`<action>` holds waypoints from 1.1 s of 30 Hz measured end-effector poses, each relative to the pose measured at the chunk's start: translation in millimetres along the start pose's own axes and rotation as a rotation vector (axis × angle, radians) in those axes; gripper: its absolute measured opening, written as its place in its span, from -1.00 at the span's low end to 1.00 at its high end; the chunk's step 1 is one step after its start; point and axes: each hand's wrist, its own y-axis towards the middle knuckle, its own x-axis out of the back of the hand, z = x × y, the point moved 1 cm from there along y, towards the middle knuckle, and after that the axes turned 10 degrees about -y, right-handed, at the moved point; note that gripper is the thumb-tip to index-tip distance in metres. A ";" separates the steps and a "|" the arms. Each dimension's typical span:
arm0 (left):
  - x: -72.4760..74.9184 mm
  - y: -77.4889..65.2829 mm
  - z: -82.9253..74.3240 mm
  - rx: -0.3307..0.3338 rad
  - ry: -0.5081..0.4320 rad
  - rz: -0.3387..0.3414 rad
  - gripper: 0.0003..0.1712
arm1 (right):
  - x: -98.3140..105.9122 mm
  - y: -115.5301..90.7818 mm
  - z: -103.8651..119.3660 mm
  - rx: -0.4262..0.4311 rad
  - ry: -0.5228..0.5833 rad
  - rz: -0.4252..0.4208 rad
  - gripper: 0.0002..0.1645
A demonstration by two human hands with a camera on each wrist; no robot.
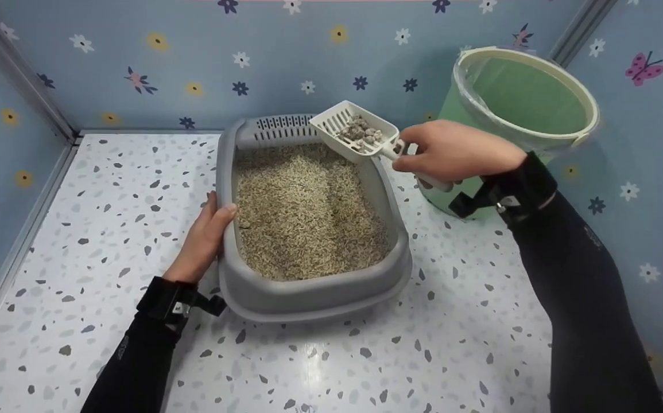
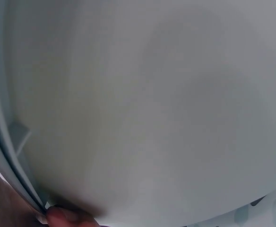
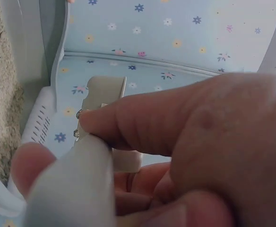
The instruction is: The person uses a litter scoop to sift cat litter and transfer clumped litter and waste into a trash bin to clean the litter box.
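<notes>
A grey litter box (image 1: 314, 292) filled with tan pellet litter (image 1: 302, 212) stands on the floor. My left hand (image 1: 202, 238) grips its left rim, thumb over the edge; the left wrist view shows the box's outer wall (image 2: 147, 113) with a fingertip (image 2: 72, 217) at its lower edge. My right hand (image 1: 452, 150) holds a white slotted litter scoop (image 1: 383, 117) by its handle, above the box's far right corner. Greyish clumps (image 1: 361, 131) lie in the scoop. In the right wrist view the fingers curl round the pale handle (image 3: 74, 189).
A green bin (image 1: 529, 94) with a cream rim and a clear plastic liner stands right of the box, beside my right forearm. Blue flower-patterned walls (image 1: 285, 63) close in the back and sides. The floor (image 1: 107, 241) is white with grey speckles.
</notes>
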 end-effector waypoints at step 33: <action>1.5 4.7 1.1 0.005 0.038 0.006 0.10 | 59.1 -76.8 -139.4 -0.486 -0.049 -0.170 -0.34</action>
